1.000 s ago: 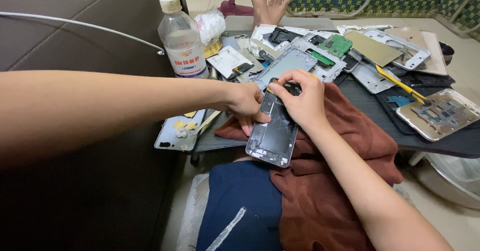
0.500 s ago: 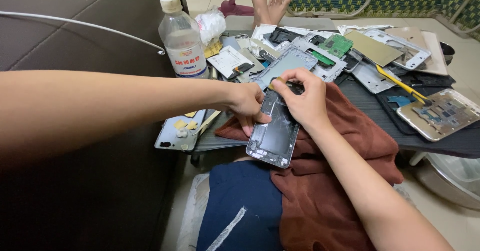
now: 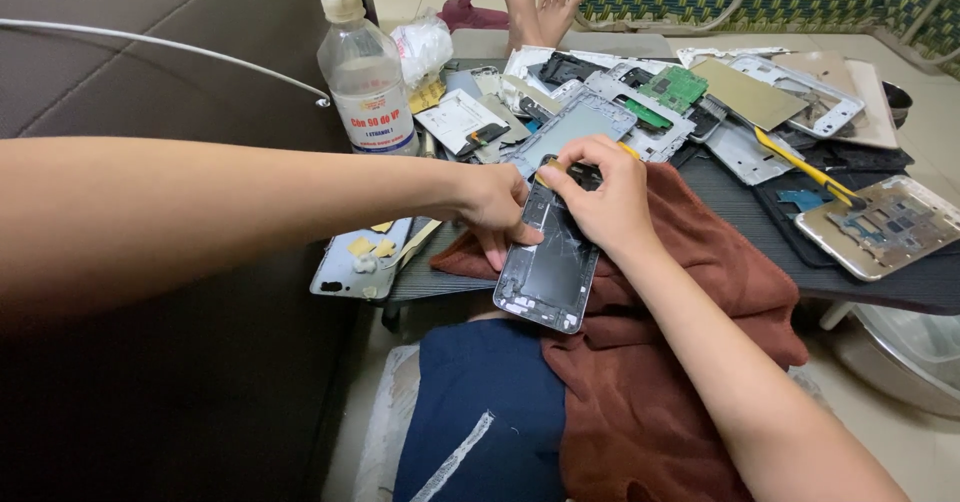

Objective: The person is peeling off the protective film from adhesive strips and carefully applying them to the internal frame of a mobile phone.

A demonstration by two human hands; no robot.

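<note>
Change: none seen, hands as a second ago (work steady) | left hand [image 3: 497,209] pinches phone [image 3: 550,262] edge | right hand [image 3: 603,194] grips its top | phone lies tilted on brown cloth [image 3: 690,292]

Bottle [image 3: 364,72] and phone parts [image 3: 640,102] behind hands [image 3: 545,202]

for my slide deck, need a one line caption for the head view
Both hands, left hand and right hand, work on a cracked phone over a brown towel.
</note>
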